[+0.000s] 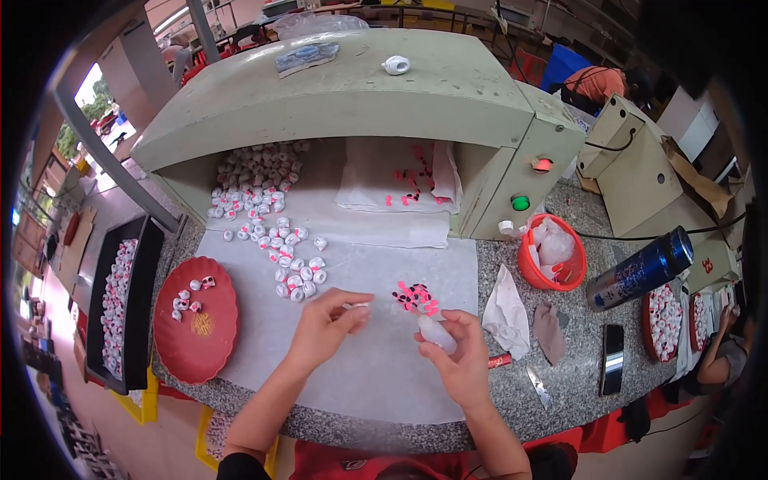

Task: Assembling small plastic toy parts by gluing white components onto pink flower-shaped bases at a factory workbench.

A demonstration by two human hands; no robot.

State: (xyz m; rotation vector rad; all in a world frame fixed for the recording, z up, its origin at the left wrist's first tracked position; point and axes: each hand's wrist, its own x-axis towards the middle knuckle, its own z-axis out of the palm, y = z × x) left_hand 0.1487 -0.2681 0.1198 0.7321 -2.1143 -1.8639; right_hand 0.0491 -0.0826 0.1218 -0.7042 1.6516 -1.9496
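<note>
A pale metal housing (pixel 336 104) arches over the back of the speckled counter (pixel 576 376), and a spill of white beads (pixel 296 258) lies between its opening and the left hand (pixel 330 318). A scalloped red plate (pixel 188 352) sits at left, a plastic basket (pixel 582 264) at right. The left grip, wrist angled inward, pinches a small white piece (pixel 360 305), mostly hidden. The right grip (pixel 458 350) curls closed around a smooth, translucent bottle (pixel 437 334), tilted toward flat pink-and-black pieces (pixel 416 296) on a smooth white sheet (pixel 344 392).
</note>
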